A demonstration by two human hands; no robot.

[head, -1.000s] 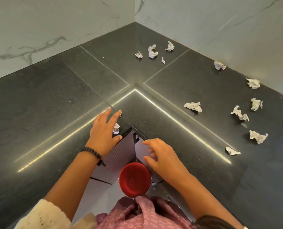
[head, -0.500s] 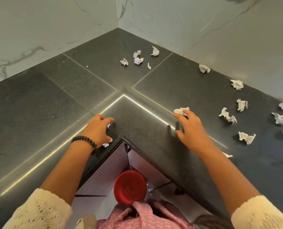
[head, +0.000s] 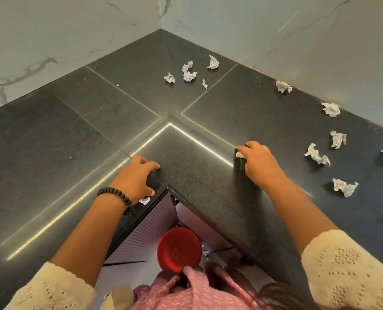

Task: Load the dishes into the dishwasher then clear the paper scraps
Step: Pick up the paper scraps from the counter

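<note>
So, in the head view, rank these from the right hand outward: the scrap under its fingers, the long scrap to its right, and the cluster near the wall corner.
1. Scrap under the right hand, touching its fingers.
2. Long scrap, on the counter to its right.
3. Corner cluster, far back near the walls.

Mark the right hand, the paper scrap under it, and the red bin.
right hand [head: 261, 163], head view, back of the hand.
paper scrap [head: 239, 155], head view, white corner poking out by the thumb.
red bin [head: 178, 249], head view, centre of its red top.
</note>
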